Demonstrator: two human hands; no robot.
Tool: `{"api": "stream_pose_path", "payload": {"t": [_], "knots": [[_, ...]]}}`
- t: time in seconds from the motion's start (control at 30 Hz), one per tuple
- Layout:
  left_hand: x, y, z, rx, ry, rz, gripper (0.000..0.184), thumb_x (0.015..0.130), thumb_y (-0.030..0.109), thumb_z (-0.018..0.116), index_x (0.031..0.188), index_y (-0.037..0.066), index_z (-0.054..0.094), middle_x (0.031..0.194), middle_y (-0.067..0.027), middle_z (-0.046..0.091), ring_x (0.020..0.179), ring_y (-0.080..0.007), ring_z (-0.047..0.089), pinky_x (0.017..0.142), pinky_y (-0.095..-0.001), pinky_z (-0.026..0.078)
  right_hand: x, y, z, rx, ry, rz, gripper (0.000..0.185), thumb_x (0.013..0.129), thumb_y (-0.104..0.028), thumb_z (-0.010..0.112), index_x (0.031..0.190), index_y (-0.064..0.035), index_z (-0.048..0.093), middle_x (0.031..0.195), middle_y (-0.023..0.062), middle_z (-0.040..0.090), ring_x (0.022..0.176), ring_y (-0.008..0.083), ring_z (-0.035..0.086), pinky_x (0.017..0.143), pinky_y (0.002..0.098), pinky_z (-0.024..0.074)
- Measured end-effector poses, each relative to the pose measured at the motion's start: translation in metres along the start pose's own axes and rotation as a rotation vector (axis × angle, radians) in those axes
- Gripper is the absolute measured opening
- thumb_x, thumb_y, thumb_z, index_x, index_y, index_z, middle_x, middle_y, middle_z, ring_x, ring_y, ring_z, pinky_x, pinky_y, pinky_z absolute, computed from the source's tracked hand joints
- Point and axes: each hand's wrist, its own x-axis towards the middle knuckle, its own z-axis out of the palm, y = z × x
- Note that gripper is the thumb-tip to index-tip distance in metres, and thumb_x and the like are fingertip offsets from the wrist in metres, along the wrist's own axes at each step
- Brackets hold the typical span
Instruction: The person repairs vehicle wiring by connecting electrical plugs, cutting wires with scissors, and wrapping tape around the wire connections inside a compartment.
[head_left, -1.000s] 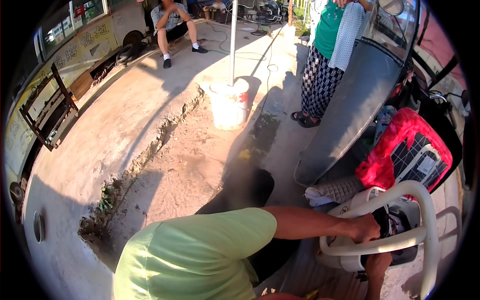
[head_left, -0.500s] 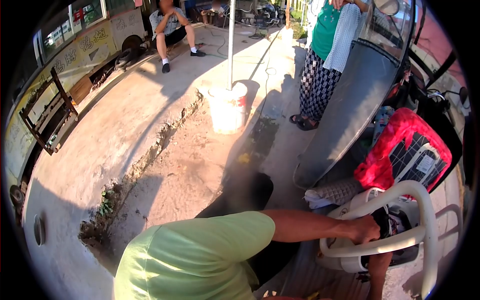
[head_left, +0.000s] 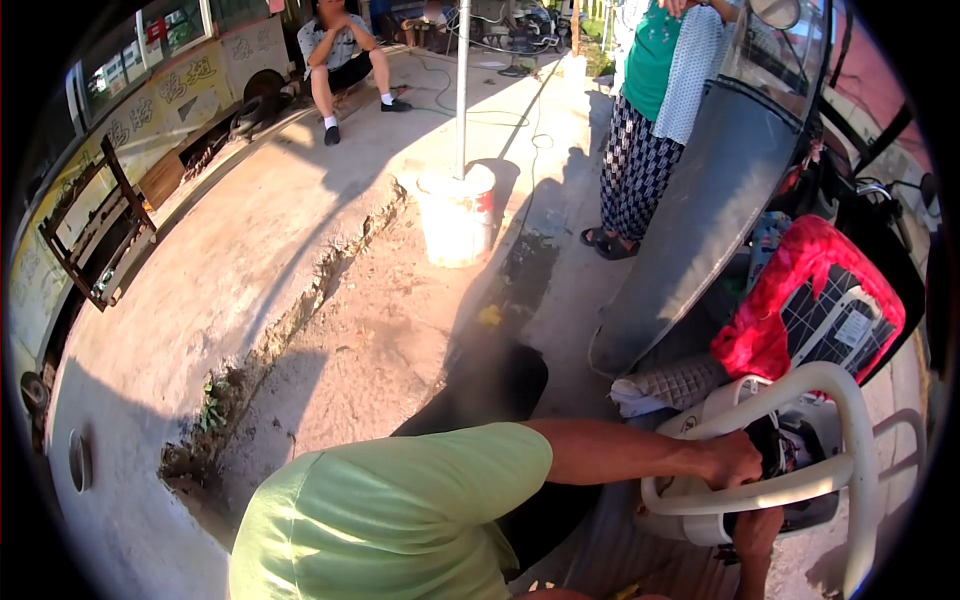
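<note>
At the lower right, an open white compartment (head_left: 706,528) of a vehicle holds dark parts and wires (head_left: 795,447). My left hand (head_left: 733,460) is closed at the left side of these parts; whatever its fingers grip is too hidden to make out. Below it, my right hand (head_left: 757,532) reaches up to the compartment's lower edge, its fingers mostly hidden by the rail. A cream curved rail (head_left: 853,430) loops over the compartment and passes just in front of both hands.
A seat with red fluffy trim (head_left: 750,335) is tipped up behind the compartment. A grey leg shield (head_left: 690,220) slopes beside a standing person (head_left: 650,120). A person (head_left: 345,65) sits farther back. A white bucket (head_left: 455,220) holds a pole.
The fingers of my right hand show a little more below the rail than half a second ago. My left hand stays almost in place. The view has tilted slightly up since the first frame.
</note>
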Motion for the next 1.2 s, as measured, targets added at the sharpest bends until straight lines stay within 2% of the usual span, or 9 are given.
{"api": "stream_pose_path", "payload": {"t": [0.13, 0.23, 0.5, 0.7, 0.73, 0.83, 0.93, 1.03, 1.2], "knots": [[-0.001, 0.001, -0.002, 0.006, 0.004, -0.003, 0.028, 0.071, 0.034, 0.068, 0.076, 0.006, 0.072, 0.084, -0.0139, 0.069, 0.083, -0.0363, 0.068, 0.074, -0.0487, 0.053, 0.003, -0.007, -0.007, 0.047, -0.06, 0.079, 0.023, 0.094, -0.019, 0.061, 0.098, 0.0024, 0.066, 0.091, 0.0271, 0.065, 0.09, 0.0506, 0.061, 0.079, 0.0552, 0.0469], [-0.001, -0.001, 0.001, -0.012, 0.029, 0.006, 0.026, 0.071, 0.033, 0.068, 0.075, 0.007, 0.072, 0.083, -0.0131, 0.069, 0.081, -0.0361, 0.068, 0.073, -0.0487, 0.052, 0.01, -0.01, -0.013, 0.234, -0.145, 0.151, 0.022, 0.096, -0.018, 0.06, 0.105, 0.0025, 0.062, 0.093, 0.0276, 0.063, 0.087, 0.0535, 0.057, 0.075, 0.0578, 0.0435], [-0.001, 0.0, 0.001, -0.063, 0.085, 0.013, 0.024, 0.072, 0.032, 0.068, 0.071, 0.008, 0.068, 0.079, -0.0122, 0.067, 0.078, -0.0365, 0.066, 0.07, -0.0496, 0.051, -0.001, 0.014, -0.004, 0.302, -0.188, 0.242, 0.026, 0.096, -0.017, 0.061, 0.112, 0.0025, 0.061, 0.105, 0.0266, 0.063, 0.099, 0.05, 0.057, 0.087, 0.0537, 0.0451], [-0.002, 0.0, 0.002, -0.078, 0.079, 0.005, 0.024, 0.075, 0.032, 0.067, 0.071, 0.008, 0.068, 0.08, -0.0127, 0.067, 0.081, -0.0375, 0.066, 0.072, -0.0501, 0.051, 0.006, -0.002, -0.009, 0.439, -0.149, 0.316, 0.023, 0.093, -0.014, 0.064, 0.109, 0.0024, 0.061, 0.102, 0.0251, 0.062, 0.094, 0.0473, 0.057, 0.085, 0.0515, 0.0458], [-0.002, 0.0, 0.0, -0.075, 0.076, 0.007, 0.024, 0.075, 0.032, 0.067, 0.072, 0.008, 0.068, 0.081, -0.0129, 0.067, 0.081, -0.0376, 0.066, 0.073, -0.0501, 0.051, -0.002, 0.006, -0.001, 0.321, -0.082, 0.234, 0.021, 0.093, -0.014, 0.064, 0.107, 0.0024, 0.061, 0.1, 0.025, 0.062, 0.094, 0.0469, 0.058, 0.084, 0.0508, 0.0463], [-0.002, 0.0, -0.001, -0.067, 0.055, 0.006, 0.025, 0.075, 0.032, 0.067, 0.074, 0.008, 0.069, 0.083, -0.0133, 0.067, 0.082, -0.0377, 0.067, 0.073, -0.0501, 0.051, 0.001, -0.001, -0.001, 0.297, -0.038, 0.205, 0.021, 0.093, -0.016, 0.063, 0.104, 0.0023, 0.062, 0.096, 0.0253, 0.063, 0.091, 0.0488, 0.059, 0.081, 0.0518, 0.0469], [-0.001, 0.0, 0.0, -0.057, 0.029, 0.004, 0.025, 0.075, 0.032, 0.067, 0.075, 0.008, 0.069, 0.085, -0.0134, 0.067, 0.083, -0.0375, 0.067, 0.074, -0.0497, 0.051, 0.008, -0.01, -0.011, 0.275, -0.123, 0.181, 0.023, 0.095, -0.02, 0.06, 0.103, 0.0018, 0.063, 0.093, 0.0263, 0.064, 0.089, 0.0515, 0.059, 0.078, 0.0544, 0.0468], [0.001, -0.003, 0.005, -0.059, 0.023, 0.015, 0.025, 0.075, 0.033, 0.067, 0.076, 0.008, 0.069, 0.086, -0.0133, 0.068, 0.084, -0.0374, 0.067, 0.074, -0.0496, 0.052, 0.004, -0.007, -0.005, 0.2, -0.094, 0.165, 0.025, 0.095, -0.022, 0.059, 0.102, 0.0014, 0.063, 0.094, 0.0274, 0.064, 0.089, 0.0533, 0.059, 0.076, 0.057, 0.0461], [0.004, -0.003, 0.002, -0.081, -0.039, -0.012, 0.025, 0.073, 0.033, 0.068, 0.077, 0.008, 0.07, 0.085, -0.0138, 0.067, 0.082, -0.0381, 0.067, 0.072, -0.0503, 0.052, 0.009, -0.021, -0.013, 0.189, -0.092, 0.184, 0.02, 0.094, -0.016, 0.056, 0.098, 0.0015, 0.064, 0.091, 0.0274, 0.065, 0.088, 0.0519, 0.061, 0.075, 0.0541, 0.0475]]}}
